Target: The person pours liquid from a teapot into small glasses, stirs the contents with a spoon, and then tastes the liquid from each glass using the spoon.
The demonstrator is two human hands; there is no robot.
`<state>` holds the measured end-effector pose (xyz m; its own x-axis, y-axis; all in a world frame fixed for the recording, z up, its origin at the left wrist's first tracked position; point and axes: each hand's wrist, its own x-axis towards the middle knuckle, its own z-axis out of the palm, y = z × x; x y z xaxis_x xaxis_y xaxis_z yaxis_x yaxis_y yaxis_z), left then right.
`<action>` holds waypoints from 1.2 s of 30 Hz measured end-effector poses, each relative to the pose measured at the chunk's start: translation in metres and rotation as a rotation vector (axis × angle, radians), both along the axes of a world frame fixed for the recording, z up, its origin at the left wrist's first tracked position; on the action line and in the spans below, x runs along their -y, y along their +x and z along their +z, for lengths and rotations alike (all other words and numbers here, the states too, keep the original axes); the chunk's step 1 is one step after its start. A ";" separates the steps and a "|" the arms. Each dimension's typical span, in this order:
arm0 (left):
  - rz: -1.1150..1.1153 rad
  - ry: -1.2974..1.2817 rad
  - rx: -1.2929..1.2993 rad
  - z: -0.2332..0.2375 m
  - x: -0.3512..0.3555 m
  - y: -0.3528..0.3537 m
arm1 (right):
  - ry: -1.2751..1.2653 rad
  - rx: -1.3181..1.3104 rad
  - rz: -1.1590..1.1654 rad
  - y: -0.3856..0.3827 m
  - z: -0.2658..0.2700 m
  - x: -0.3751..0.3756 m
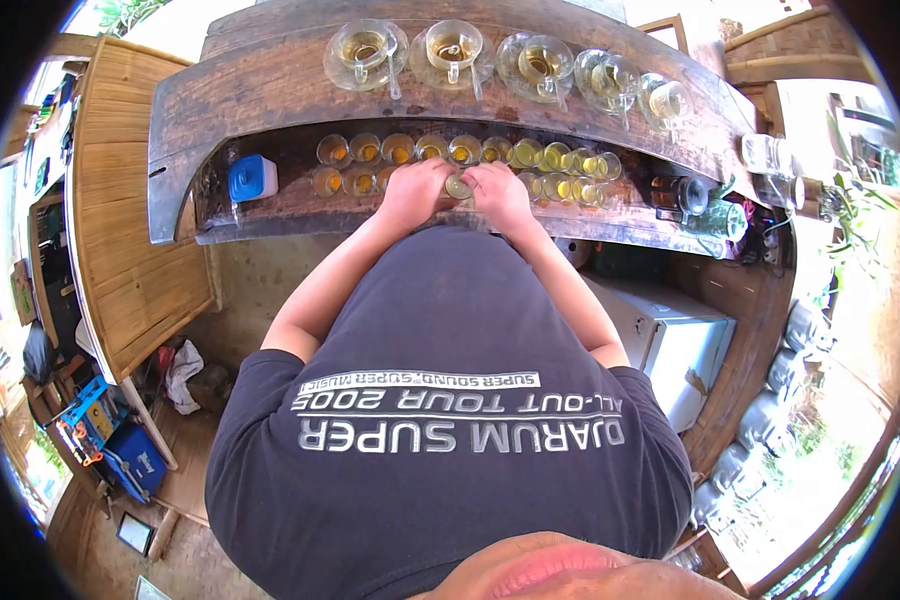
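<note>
Head view, looking down over the chest.

- Left hand [415,190] and right hand [500,195]: knuckles up, side by side on the lower desk [300,212], fingers curled in narrow. Both pinch one small glass [458,186], which sits between the two sets of fingertips.
- Rows of small glasses [560,160] with yellow liquid run along the desk on both sides of the hands and just beyond them, packed close and crowding the held glass.
- Beyond those, on the raised ledge [220,90]: a line of glass cups on saucers [454,48].
- Well left of the left hand: blue container [253,178].
- Well right of the right hand: dark jars [678,194].
- Below the right forearm: white cabinet [675,345].
</note>
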<state>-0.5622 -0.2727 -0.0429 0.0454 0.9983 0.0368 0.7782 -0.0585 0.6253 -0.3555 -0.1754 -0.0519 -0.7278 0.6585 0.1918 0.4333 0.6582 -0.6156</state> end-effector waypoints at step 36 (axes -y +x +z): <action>-0.028 0.013 -0.020 -0.003 0.000 -0.002 | -0.097 0.016 -0.013 -0.005 0.002 -0.004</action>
